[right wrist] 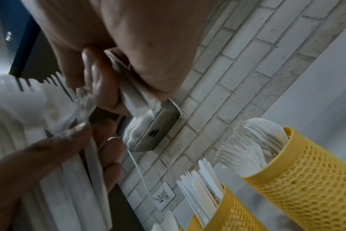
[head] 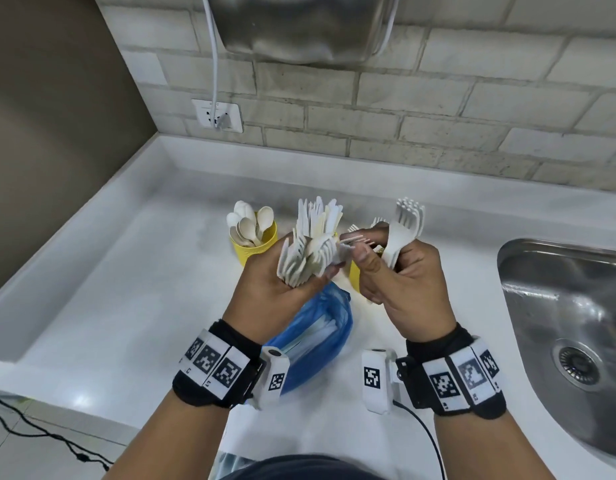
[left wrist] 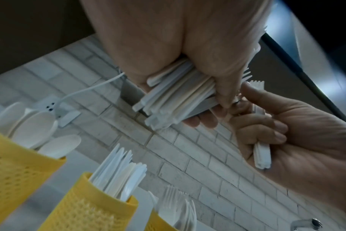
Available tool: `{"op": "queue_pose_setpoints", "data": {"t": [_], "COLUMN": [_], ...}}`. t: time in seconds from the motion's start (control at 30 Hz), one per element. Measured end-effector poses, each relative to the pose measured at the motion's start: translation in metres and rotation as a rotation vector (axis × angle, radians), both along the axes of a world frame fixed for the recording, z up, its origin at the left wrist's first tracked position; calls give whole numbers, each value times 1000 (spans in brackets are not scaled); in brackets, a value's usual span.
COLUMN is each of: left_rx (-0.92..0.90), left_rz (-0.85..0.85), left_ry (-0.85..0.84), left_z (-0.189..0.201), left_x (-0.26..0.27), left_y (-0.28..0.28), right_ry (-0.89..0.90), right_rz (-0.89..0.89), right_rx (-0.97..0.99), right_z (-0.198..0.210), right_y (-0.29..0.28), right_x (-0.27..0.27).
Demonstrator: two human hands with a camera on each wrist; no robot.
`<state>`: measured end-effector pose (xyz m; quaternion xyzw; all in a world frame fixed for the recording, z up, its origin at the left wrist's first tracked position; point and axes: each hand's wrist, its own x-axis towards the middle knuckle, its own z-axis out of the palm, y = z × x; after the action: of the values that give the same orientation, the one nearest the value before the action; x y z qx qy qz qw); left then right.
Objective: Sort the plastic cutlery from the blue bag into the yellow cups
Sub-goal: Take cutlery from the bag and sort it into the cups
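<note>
My left hand (head: pixel 292 275) grips a fanned bundle of white plastic cutlery (head: pixel 310 256), mostly forks, above the blue bag (head: pixel 317 336) on the counter. My right hand (head: pixel 370 252) holds a neat stack of forks (head: pixel 405 226) in its curled fingers, while thumb and forefinger pinch one piece at the bundle's edge. Behind the hands stand three yellow mesh cups: one with spoons (head: pixel 252 244), one with knives (left wrist: pixel 89 206), one with forks (right wrist: pixel 306 179). The left wrist view shows the bundle's handles (left wrist: pixel 172 101) poking out below my fist.
A steel sink (head: pixel 559 306) is set into the white counter at the right. On the brick wall are a socket (head: pixel 218 116) with a white cable and a metal appliance (head: pixel 299 26). A black cable (head: pixel 427 441) trails from my right wrist.
</note>
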<state>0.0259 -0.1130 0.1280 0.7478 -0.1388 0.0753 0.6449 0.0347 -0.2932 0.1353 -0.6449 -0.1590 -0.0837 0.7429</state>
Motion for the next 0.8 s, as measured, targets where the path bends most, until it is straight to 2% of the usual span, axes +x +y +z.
{"op": "queue_pose_setpoints", "data": {"t": [0.2, 0.4, 0.53, 0.6, 0.73, 0.8], "left_rx": [153, 11, -32, -19, -144, -236], "left_rz": [69, 2, -48, -40, -82, -143], "left_ry": [-109, -40, -62, -7, 169, 237], "left_z": [1, 7, 7, 6, 3, -1], "left_x": [-3, -13, -21, -23, -28, -32], "left_y": [6, 5, 7, 9, 9, 9], "right_ry": [65, 94, 89, 93, 180, 202], "right_rz": [28, 36, 48, 5, -113, -216], "right_rx": [-52, 151, 11, -4, 291, 359], "right_z": [0, 4, 5, 7, 15, 17], "right_y": [3, 10, 11, 13, 16, 11], "right_x": [-12, -20, -26, -29, -30, -28]}}
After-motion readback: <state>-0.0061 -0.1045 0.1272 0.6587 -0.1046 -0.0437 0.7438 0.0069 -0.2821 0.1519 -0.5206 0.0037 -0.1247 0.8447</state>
